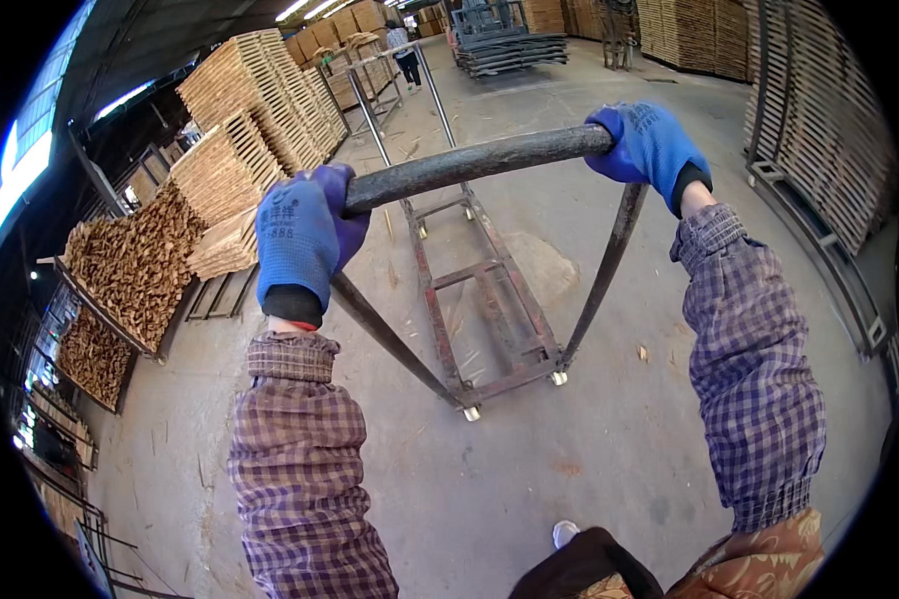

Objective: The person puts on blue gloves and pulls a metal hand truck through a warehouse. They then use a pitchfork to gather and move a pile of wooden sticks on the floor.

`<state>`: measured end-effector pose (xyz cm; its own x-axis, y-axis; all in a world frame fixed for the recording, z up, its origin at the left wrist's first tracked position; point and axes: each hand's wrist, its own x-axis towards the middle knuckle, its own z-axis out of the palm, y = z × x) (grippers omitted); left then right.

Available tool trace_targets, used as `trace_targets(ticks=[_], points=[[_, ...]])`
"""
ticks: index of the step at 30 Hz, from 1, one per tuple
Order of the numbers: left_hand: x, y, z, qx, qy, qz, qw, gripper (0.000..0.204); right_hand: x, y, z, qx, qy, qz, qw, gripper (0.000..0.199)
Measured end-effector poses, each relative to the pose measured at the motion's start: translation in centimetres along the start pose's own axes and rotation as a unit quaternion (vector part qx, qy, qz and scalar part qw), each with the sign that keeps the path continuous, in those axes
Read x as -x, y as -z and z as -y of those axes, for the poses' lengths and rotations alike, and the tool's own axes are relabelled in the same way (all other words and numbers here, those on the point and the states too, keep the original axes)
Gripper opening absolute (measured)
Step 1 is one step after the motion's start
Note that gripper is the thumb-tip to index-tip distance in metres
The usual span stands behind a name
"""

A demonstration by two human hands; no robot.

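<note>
Checked sleeves are coming up from the lower edge, ending in blue gloves. Left hand (305, 240) is clenching its grip around the near end of the dark handle bar (474, 160); right hand (644, 145) is clenching the far end. That bar is running left to right, while the empty metal cart (484, 299) is stretching lengthwise away over the concrete floor (609, 439), towards stacked wooden pallets (250, 90).

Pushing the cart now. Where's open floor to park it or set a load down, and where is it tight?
Both hands, left hand and right hand, grip the cart handle. Bare concrete floor lies right of the cart frame, up to the leaning pallets. It is crowded on the left, along the stacked wood, and far ahead beside a distant person.
</note>
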<state>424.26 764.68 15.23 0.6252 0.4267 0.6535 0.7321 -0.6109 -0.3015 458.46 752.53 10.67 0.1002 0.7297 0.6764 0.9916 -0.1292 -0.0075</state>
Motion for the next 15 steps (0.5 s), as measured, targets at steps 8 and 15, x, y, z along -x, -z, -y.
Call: trace_targets(ticks=[8,15], points=[[1.2,-0.4,9.2,0.048,0.008,0.019,0.999,0.023,-2.3,0.1,8.7,0.023,-0.036,0.037,0.998,0.018],[-0.5,-0.8,15.9,0.097,-0.068,-0.018,0.993,0.022,-3.8,1.9,13.8,0.063,-0.057,-0.020,0.996,0.015]])
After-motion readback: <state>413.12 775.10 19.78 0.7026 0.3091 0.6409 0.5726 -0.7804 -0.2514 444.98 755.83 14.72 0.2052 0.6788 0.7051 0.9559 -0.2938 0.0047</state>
